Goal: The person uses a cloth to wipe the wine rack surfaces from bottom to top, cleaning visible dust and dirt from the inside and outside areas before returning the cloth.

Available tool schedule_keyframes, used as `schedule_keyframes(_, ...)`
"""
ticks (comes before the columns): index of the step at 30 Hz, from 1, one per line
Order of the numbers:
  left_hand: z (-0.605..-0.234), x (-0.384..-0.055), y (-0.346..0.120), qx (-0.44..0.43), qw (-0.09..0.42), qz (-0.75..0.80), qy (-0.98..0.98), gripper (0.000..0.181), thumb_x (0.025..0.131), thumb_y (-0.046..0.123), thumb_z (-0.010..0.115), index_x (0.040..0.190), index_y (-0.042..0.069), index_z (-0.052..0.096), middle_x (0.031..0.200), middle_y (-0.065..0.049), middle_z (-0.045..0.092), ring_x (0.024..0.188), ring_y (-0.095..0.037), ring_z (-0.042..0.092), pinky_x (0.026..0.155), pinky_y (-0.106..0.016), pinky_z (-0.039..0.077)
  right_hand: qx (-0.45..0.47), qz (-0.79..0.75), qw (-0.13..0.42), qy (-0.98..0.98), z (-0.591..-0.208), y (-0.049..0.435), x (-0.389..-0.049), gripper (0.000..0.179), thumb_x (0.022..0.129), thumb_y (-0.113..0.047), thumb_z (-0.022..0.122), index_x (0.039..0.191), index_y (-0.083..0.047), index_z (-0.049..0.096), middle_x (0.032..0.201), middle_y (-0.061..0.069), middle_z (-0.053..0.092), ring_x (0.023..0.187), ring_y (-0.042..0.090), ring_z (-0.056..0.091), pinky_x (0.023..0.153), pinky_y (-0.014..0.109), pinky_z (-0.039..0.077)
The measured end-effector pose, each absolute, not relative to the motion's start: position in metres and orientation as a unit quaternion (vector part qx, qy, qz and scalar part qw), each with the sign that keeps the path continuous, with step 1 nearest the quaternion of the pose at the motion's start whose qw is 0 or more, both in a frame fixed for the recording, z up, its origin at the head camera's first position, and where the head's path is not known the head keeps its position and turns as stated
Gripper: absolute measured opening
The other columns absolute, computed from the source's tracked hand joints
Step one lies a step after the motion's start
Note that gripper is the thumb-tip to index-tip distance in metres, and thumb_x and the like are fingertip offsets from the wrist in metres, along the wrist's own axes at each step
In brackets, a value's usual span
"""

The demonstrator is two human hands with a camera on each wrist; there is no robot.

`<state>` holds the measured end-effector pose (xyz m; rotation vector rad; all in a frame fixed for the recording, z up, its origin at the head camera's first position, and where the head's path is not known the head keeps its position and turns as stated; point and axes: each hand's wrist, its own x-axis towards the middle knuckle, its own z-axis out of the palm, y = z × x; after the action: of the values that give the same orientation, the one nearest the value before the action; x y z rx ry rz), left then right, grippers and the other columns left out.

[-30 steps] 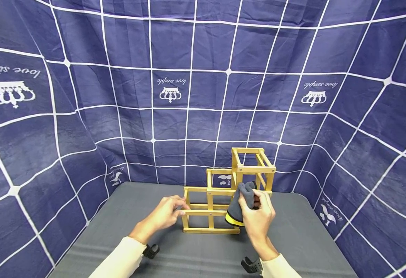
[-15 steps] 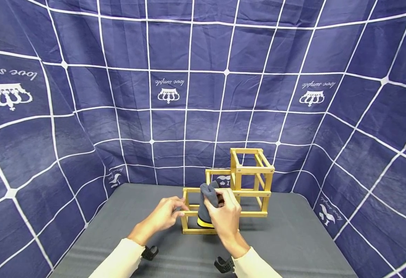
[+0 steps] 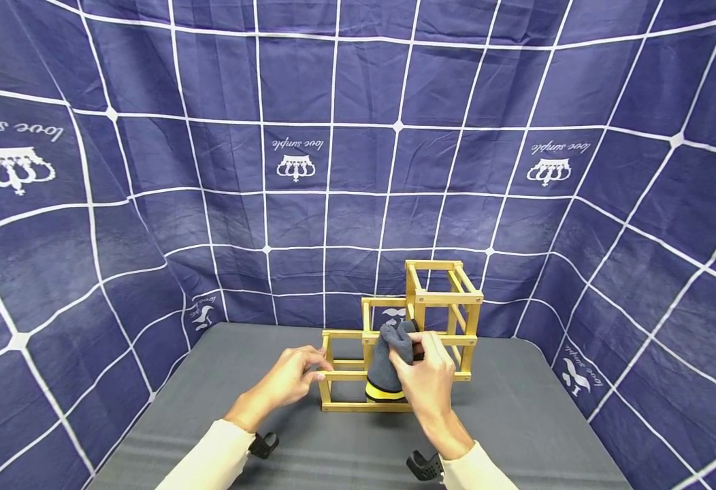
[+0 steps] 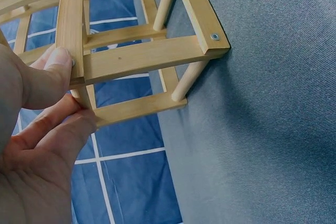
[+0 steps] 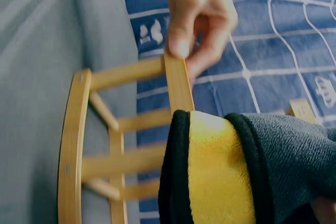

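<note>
A stepped wooden rack (image 3: 444, 298) of light slats and dowels stands on the grey surface, tallest at the right. At its low left corner my left hand (image 3: 293, 378) pinches a slat (image 4: 71, 19), thumb on the outer face and fingers behind the corner. My right hand (image 3: 425, 374) grips a bunched grey cloth (image 3: 384, 364) with a yellow, black-edged band. In the head view the cloth overlaps the rack's front middle. Seen from the right wrist, the yellow band (image 5: 218, 166) lies across the front slat, and only a bit of the right hand shows at the lower right edge.
Dark blue fabric (image 3: 297, 224) with white grid lines hangs behind and along both sides. Grey cloth (image 3: 517, 422) covers the surface under the rack. Each wrist wears a black strap (image 3: 264, 446).
My right hand has swept the cloth left along the rack's front, then part of the way back right. My left hand has kept its hold on the rack's corner.
</note>
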<state>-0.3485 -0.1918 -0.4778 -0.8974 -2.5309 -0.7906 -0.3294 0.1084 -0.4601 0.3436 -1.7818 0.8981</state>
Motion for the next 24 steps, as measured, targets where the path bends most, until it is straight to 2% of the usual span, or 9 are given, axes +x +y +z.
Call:
schedule_keyframes(5, -0.478, -0.348, -0.193, -0.309, 0.17, -0.276, -0.894, 0.023, 0.099, -0.003, 0.087, 0.107, 0.019, 0.09, 0.123, -0.012, 0.086, 0.13, -0.043, 0.082, 0.093, -0.042, 0.07, 0.12, 0.363, 0.55, -0.742, -0.46, 0.15, -0.33, 0.029, 0.075, -0.003, 0.097, 0.097, -0.006, 0.079, 0.085, 0.008, 0.075, 0.068, 0.023, 0.073, 0.066, 0.035, 0.055)
schedule_keyframes(9, -0.478, -0.347, -0.193, -0.305, 0.164, -0.285, -0.894, 0.023, 0.099, -0.003, 0.087, 0.107, 0.019, 0.089, 0.123, -0.012, 0.085, 0.13, -0.044, 0.082, 0.086, -0.036, 0.067, 0.094, 0.356, 0.564, -0.739, -0.46, 0.186, -0.33, 0.026, 0.079, -0.006, 0.098, 0.099, -0.003, 0.081, 0.085, 0.011, 0.077, 0.068, 0.028, 0.074, 0.068, 0.036, 0.054)
schedule_keyframes(12, -0.478, -0.346, -0.193, -0.305, 0.16, -0.291, -0.893, 0.024, 0.098, -0.004, 0.086, 0.107, 0.018, 0.09, 0.123, -0.013, 0.085, 0.128, -0.044, 0.082, 0.079, -0.029, 0.06, 0.068, 0.352, 0.57, -0.739, -0.46, 0.21, -0.329, 0.026, 0.081, -0.006, 0.099, 0.101, -0.001, 0.082, 0.087, 0.014, 0.078, 0.071, 0.033, 0.074, 0.071, 0.039, 0.051)
schedule_keyframes(17, -0.478, -0.345, -0.191, -0.305, 0.165, -0.288, -0.893, 0.024, 0.098, -0.004, 0.087, 0.106, 0.019, 0.09, 0.123, -0.013, 0.085, 0.126, -0.044, 0.083, 0.079, -0.029, 0.059, 0.049, 0.349, 0.575, -0.738, -0.459, 0.234, -0.328, 0.027, 0.082, -0.007, 0.099, 0.104, -0.001, 0.086, 0.088, 0.015, 0.08, 0.073, 0.036, 0.076, 0.074, 0.039, 0.049)
schedule_keyframes(19, -0.478, -0.345, -0.19, -0.304, 0.17, -0.286, -0.892, 0.025, 0.097, -0.005, 0.087, 0.105, 0.019, 0.09, 0.122, -0.013, 0.086, 0.125, -0.043, 0.083, 0.078, -0.03, 0.059, 0.051, 0.353, 0.577, -0.735, -0.457, 0.236, -0.327, 0.027, 0.082, -0.008, 0.1, 0.106, -0.003, 0.087, 0.09, 0.013, 0.082, 0.074, 0.028, 0.076, 0.073, 0.032, 0.052)
schedule_keyframes(22, -0.478, -0.345, -0.189, -0.304, 0.177, -0.281, -0.893, 0.026, 0.097, -0.005, 0.087, 0.105, 0.019, 0.09, 0.119, -0.012, 0.085, 0.123, -0.043, 0.084, 0.077, -0.026, 0.055, 0.071, 0.371, 0.576, -0.725, -0.453, 0.232, -0.323, 0.029, 0.082, -0.006, 0.101, 0.109, -0.004, 0.089, 0.094, 0.011, 0.084, 0.08, 0.003, 0.074, 0.071, 0.012, 0.055)
schedule_keyframes(24, -0.478, -0.345, -0.188, -0.305, 0.177, -0.277, -0.894, 0.026, 0.098, -0.005, 0.087, 0.105, 0.02, 0.09, 0.118, -0.011, 0.085, 0.122, -0.043, 0.083, 0.076, -0.025, 0.053, 0.093, 0.383, 0.58, -0.713, -0.448, 0.224, -0.321, 0.031, 0.081, -0.004, 0.102, 0.109, -0.005, 0.09, 0.097, 0.01, 0.085, 0.086, -0.012, 0.069, 0.072, 0.003, 0.055)
